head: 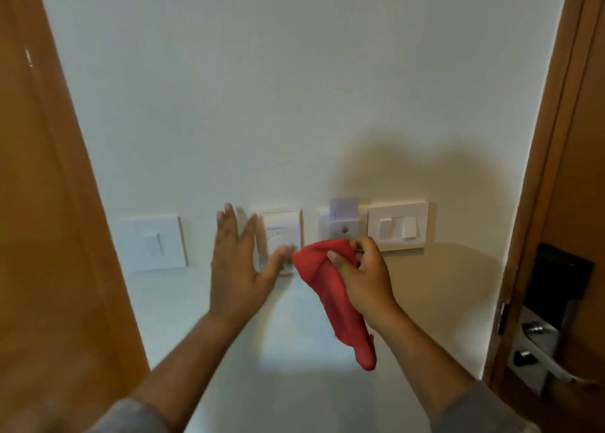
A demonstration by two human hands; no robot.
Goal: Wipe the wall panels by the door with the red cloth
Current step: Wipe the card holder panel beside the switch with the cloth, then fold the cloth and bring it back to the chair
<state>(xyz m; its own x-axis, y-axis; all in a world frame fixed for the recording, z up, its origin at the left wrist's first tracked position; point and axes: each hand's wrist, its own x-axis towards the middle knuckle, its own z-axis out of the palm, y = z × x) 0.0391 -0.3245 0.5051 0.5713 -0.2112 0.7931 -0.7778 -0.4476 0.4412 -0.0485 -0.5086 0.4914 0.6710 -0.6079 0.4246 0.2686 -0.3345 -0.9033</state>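
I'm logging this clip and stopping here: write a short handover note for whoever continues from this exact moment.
Right hand: grip shut on the red cloth, bunched, its tail hanging down.
Left hand: open, empty, fingers spread by the dial panel.
Cloth's top sits just below the card holder; contact can't be confirmed.
Done: can't tell which panels are wiped.
Left: assume all four, including the left switch and double switch.

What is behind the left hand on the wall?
The left hand partly covers a white dial panel; its right part with a curved mark shows. The panel's left edge is hidden.
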